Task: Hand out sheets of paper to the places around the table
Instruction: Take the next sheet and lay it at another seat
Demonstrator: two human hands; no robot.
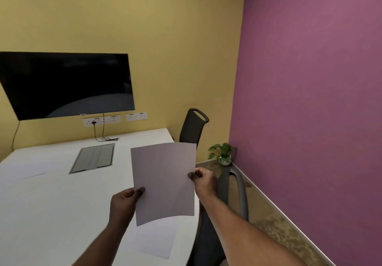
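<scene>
Both hands hold one sheet of paper (164,181) up in the air above the right side of the white table (51,203). The left hand (126,200) is closed on the sheet's lower left edge, thumb on the front; the right hand (203,181) pinches the right edge, fingers curled shut around it. Can't tell if it's a single sheet or a thin stack — looks like one.

Progress, judged from how things lie: approx. two places look served. One sheet (155,241) lies flat on the table just below the held one, at the near-right place by the grey chair (235,191). Another sheet (31,169) lies on the far-left part of the top, faint against the white. The far-right place, by the black chair (193,129), shows no paper — prob. the next stop for the held sheet. Places nearer the camera and further left are out of view, so the rest of the count can't be told.
</scene>
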